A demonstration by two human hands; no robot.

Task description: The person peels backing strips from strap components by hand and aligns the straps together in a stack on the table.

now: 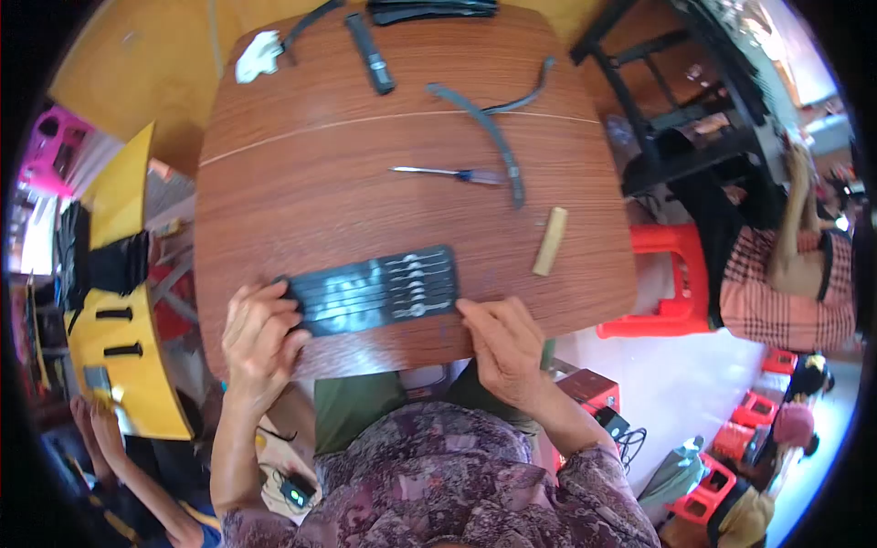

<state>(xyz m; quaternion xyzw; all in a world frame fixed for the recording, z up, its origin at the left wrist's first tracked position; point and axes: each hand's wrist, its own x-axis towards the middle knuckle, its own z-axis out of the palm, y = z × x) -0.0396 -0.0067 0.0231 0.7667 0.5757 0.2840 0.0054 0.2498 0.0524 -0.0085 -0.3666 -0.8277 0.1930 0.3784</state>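
A flat black pouch with a shiny clear front lies near the front edge of the brown table. Several small silver metal tools sit side by side in its right part; their exact kind is too small to tell. My left hand grips the pouch's left end between thumb and fingers. At the lower right corner, my right hand pinches the pouch's edge with its fingertips. Beyond the pouch lies a screwdriver with a dark blue handle, its thin shaft pointing left.
On the table lie dark strips, a tan block, a black bar-shaped object and a white crumpled cloth. A red stool stands at right. A person in a checked shirt sits there; another person's arms show at left.
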